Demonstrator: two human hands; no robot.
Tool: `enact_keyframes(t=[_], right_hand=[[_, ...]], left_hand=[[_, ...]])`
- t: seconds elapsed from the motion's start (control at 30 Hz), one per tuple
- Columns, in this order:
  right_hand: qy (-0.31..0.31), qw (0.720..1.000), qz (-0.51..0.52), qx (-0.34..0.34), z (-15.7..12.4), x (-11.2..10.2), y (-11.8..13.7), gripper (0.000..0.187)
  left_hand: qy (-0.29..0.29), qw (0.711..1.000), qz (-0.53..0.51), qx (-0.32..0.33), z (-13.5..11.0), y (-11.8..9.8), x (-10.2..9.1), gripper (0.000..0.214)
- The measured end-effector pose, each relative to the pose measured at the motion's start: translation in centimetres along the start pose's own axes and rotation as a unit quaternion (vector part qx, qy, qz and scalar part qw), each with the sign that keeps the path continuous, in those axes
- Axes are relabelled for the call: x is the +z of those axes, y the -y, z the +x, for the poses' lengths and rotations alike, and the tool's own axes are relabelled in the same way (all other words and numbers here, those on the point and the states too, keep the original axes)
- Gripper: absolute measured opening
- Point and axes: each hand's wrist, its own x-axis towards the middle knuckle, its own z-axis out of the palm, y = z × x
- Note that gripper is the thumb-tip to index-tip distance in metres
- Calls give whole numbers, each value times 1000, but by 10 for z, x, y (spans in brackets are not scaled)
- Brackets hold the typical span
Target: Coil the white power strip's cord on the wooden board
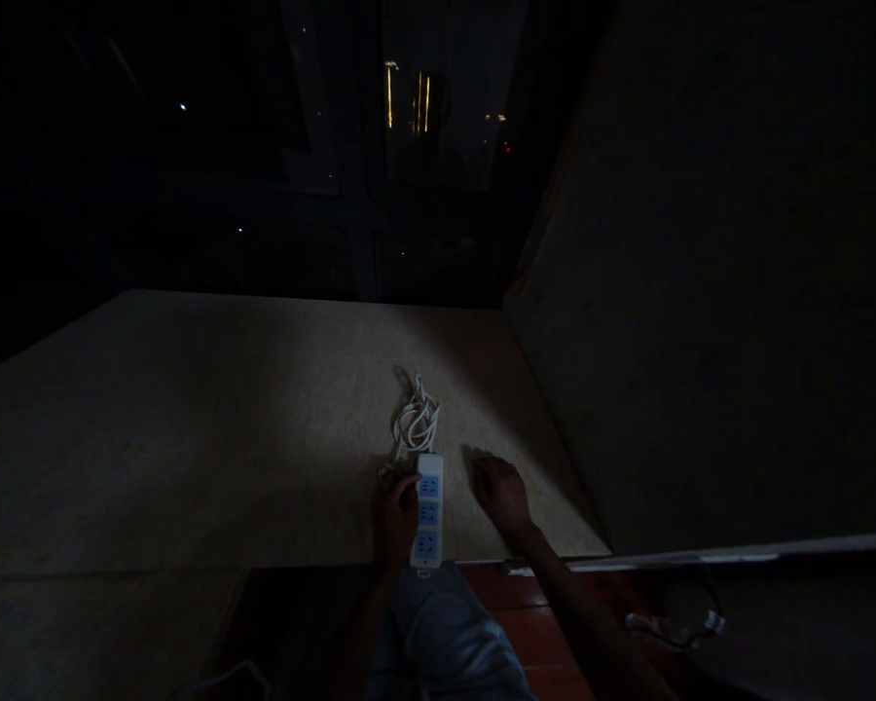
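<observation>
A white power strip (427,524) with several blue socket faces lies lengthwise at the front edge of a pale surface. Its white cord (416,424) is gathered in loose loops just beyond the far end. My left hand (396,521) is at the strip's left side, fingers bent, the thumb tip against the strip near its far socket. Dim light obscures the other fingertips, close to a bit of cord. To the right of the strip and apart from it, my right hand (501,492) rests on the surface with fingers curled in; nothing shows in them.
The pale surface (263,419) runs back to dark window panes (438,127) with small lights in them. A dark wall (715,292) bounds the right side. Below the front edge are my legs (456,623), a reddish floor (529,633) and a thin cable (672,633).
</observation>
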Motion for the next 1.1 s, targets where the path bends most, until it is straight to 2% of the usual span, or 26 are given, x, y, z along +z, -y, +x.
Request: enact_keyframes(t=[0.1,0.33,0.53,0.7,0.77,0.87,0.93,1.1], right_hand=[[0,1000,4,4,0,0,0,27],[1,1000,15,25,-6,2,3,28],[13,999,14,32,-4,-1,7,29],[6,997,65,44,-1,-3,6,28],[-16,989,131,66,0,-3,2,29],[-67,958,252,119,1,-1,-4,31],[-86,940,297,144,2,0,-6,32],[-68,925,338,161,2,-4,-3,32]], left_hand=[[5,1000,4,-2,-1,2,0,25],[16,998,31,43,-16,2,8,37],[9,997,65,40,-34,-6,27,44],[-13,992,117,49,-34,-15,46,46],[-23,990,127,57,-31,-19,52,46],[-21,990,128,53,-27,-26,60,49],[-12,992,119,42,-24,-32,66,52],[-3,997,81,11,-16,-48,85,54]])
